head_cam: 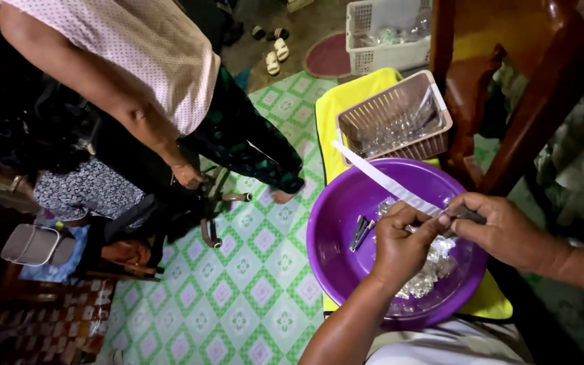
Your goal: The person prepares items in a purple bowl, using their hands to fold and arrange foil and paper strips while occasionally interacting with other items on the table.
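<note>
Over the purple basin [336, 233], the right hand [501, 226] grips a white-bladed knife [380, 179] pointing toward ten o'clock; the left hand [400, 247] pinches a small clear piece, shiny pieces [434, 270] heaped below.

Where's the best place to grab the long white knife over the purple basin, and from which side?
Grip the dark handle end, where the right hand already has it, coming from the right. The white knife runs diagonally up-left over the purple basin, so the blade end is exposed on the left, near the brown basket. The left hand sits mid-blade; probably best avoided as a hold.
</note>
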